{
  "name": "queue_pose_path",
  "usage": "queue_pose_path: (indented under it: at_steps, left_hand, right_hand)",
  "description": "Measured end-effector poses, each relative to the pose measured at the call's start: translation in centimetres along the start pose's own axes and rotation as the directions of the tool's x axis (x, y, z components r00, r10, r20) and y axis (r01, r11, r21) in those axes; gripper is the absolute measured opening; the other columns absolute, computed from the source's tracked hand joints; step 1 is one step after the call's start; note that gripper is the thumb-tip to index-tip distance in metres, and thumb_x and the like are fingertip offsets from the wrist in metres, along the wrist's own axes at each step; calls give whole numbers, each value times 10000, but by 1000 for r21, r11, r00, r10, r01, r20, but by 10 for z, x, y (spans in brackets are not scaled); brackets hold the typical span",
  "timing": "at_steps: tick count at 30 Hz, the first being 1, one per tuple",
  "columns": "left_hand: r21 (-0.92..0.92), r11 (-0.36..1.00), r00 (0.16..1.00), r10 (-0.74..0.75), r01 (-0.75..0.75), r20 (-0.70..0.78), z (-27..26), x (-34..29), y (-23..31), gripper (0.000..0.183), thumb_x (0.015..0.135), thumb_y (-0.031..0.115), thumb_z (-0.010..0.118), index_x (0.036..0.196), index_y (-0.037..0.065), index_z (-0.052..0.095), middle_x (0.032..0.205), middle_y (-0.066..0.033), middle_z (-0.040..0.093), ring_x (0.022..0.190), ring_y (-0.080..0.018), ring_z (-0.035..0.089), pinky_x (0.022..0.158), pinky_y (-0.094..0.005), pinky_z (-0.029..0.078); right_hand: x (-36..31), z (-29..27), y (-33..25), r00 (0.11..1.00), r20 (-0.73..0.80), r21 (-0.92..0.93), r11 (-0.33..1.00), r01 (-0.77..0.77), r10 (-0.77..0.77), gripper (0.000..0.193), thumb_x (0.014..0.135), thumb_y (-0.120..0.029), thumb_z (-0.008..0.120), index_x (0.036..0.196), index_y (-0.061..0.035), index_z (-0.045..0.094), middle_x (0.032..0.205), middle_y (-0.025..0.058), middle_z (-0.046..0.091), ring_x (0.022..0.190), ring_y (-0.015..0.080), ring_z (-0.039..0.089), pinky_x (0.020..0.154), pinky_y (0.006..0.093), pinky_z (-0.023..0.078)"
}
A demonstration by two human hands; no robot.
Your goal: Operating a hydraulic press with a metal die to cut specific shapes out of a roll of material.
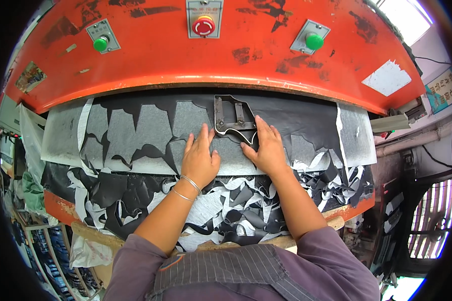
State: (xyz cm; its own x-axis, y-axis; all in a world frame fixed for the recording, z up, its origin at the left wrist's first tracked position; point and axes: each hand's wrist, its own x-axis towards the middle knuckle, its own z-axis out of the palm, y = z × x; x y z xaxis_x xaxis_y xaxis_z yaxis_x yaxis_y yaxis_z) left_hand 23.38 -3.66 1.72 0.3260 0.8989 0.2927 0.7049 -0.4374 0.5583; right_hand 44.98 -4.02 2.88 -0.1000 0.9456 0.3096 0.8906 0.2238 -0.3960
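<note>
From my station I start at the left, where the black sheet (304, 115) has wide gaps that bare the pale board (60, 138), with offcuts (233, 198) heaped along the near edge. Next comes my left hand (201, 160), palm down, fingers loosely spread; it has hold of nothing I can see. Its fingertips lie just beside the metal die (240, 122), and I can't tell whether they touch it. The die sits near the middle, just short of the orange housing (150, 60), with gaps to its left and unbroken black to its right. My right hand (268, 153) meets its near right corner, thumb and fingers partly parted around it; whether they truly pinch it, I can't tell. I judge the step to be lining up the die on uncut material; the next move calls for small nudges that keep it flat and clear of those gaps. Farther right, more offcuts lie below the sheet.
</note>
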Motion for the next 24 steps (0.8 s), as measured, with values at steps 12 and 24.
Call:
queue_pose_path:
  at_steps: [12,24]
  left_hand:
    - [3,998,476,30,-56,-879,-192,28,-27,222,958,205,547,874,20,638,825,-75,608,804,-213,568,751,-344,447]
    - [-205,979,991,-26,-2,-131,-140,-160,43,202,824,256,690,804,64,632,781,-103,581,681,-249,579,657,-350,478]
  right_hand:
    - [48,-163,-39,322,-932,-113,978,173,-165,541,897,-228,600,1339,22,413,1449,245,288,1340,368,273,1088,492,204]
    - [-125,-91,-88,962,-198,350,903,248,-187,335,805,-192,701,1084,-28,613,1033,151,626,978,331,577,860,421,461]
